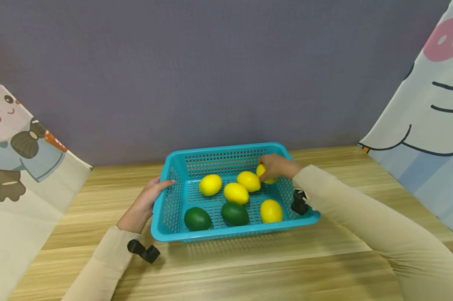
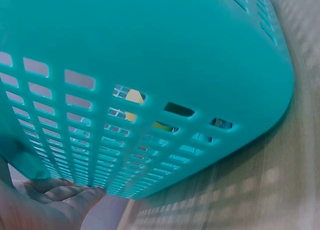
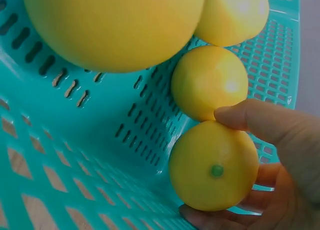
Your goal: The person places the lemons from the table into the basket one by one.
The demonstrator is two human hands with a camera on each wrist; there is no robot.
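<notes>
- The right hand (image 1: 278, 166) curls thumb and fingers round a yellow lemon (image 3: 214, 166) at the far right corner of the blue basket (image 1: 166, 234); the hold sits on the fruit's sides only, so the smooth skin may slip out
- A neighbouring lemon (image 3: 209, 82) touches the held one and may roll if it is nudged
- The left hand (image 1: 147, 200) rests with relaxed fingers on the basket's left rim, gripping nothing, so the basket could slide on the wooden table (image 1: 249, 267) under a push
</notes>
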